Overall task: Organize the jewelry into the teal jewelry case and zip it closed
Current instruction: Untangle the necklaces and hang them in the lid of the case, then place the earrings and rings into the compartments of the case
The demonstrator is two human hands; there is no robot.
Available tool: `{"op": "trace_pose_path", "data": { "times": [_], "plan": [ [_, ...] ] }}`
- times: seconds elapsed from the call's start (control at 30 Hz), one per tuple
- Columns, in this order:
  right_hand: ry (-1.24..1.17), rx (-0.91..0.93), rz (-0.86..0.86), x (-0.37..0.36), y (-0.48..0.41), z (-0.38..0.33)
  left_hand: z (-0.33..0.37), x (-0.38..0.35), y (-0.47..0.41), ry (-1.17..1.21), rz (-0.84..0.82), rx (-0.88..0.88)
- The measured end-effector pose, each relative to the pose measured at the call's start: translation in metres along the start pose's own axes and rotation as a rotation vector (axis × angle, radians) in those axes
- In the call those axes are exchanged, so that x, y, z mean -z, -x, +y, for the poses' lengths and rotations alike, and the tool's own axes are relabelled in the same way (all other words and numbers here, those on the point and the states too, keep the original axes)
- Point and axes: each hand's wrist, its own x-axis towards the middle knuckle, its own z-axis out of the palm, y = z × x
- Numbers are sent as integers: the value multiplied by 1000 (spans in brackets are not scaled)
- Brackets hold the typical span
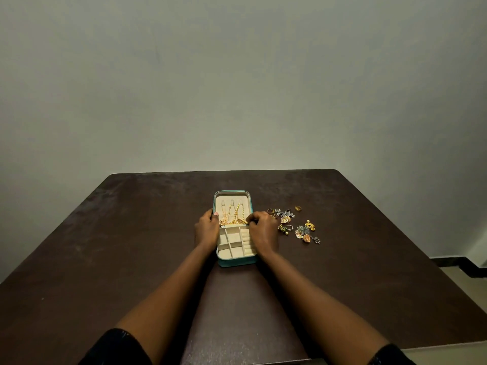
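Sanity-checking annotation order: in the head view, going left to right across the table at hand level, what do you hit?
left hand → teal jewelry case → right hand → loose earrings and rings

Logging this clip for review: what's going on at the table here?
A person is working on an open teal jewelry case lying on a dark table. The left hand holds its left edge; the right hand sits at the right edge, fingers curled, on what I cannot tell. Gold chains lie in the lid half, the tray compartments look empty, and loose earrings and rings wait on the table to the right.
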Motion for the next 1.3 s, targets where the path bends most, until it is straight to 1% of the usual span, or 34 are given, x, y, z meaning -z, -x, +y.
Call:
{"op": "trace_pose_path", "data": {
  "times": [0.23,0.37,0.57,0.67,0.83,0.93,1.07,1.13,1.3],
  "plan": [
    [-56,18,6,-2,4,4,6,1,-1,-86,86,74],
    [-48,19,-4,0,4,5,9,-1,0,-157,89,91],
    [-54,3,-50,13,-7,12,18,-3,-3,-196,98,9],
    [-46,-32,-2,29,-17,21,17,-4,-7,-227,62,29],
    [-60,-171,111,66,-40,46,8,-4,-14,-306,-11,97],
    [20,-201,71,80,-50,62,5,-8,-14,-339,-6,104],
    [206,-112,-102,85,-55,71,6,-11,-10,-326,7,105],
    [279,-96,-173,83,-55,73,4,-11,-9,-311,13,88],
    [439,-93,-175,70,-55,72,-2,-11,-9,-272,29,51]
  ]
}}
